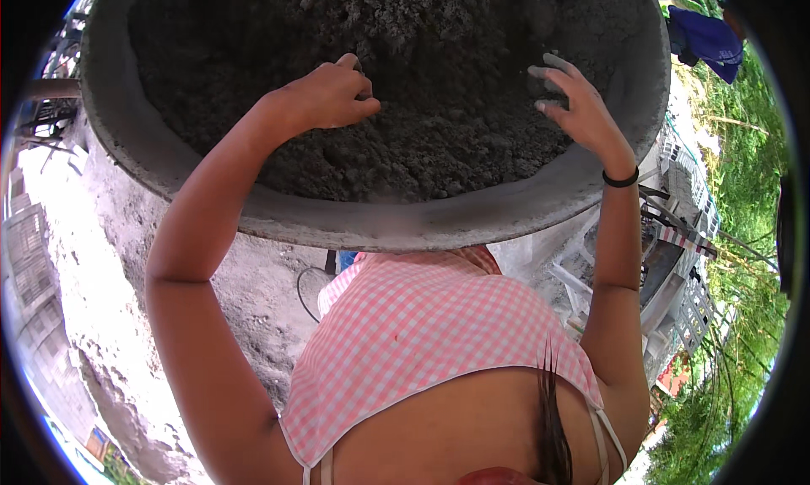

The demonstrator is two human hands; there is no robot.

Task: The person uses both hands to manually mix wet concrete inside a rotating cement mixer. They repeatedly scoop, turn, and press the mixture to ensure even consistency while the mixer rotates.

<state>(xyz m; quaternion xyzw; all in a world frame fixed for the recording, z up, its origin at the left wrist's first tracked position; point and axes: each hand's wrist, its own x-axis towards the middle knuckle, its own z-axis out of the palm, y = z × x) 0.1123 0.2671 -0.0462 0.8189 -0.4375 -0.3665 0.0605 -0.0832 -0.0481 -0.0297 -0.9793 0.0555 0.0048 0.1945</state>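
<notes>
A large round basin [405, 219] holds loose, crumbly dark-grey material [405, 156] that looks like damp powder or cement mix. Above its left part hovers my left hand [333, 95], fingers loosely bent and apart, with nothing seen in it. Near the basin's right wall is my right hand [578, 105], its fingers spread and the tips coated in grey dust. Nothing shows in its grasp. Whether either hand's fingertips touch the material is hard to tell. At the far side the material rises in a lumpy heap [396, 13].
The basin's thick rim runs close in front of my body. Pale, dusty ground [261, 316] lies below on the left. To the right are plastic crates [696, 312] and clutter, with green plants [751, 316] beyond. A dark blue cloth [709, 42] is at the upper right.
</notes>
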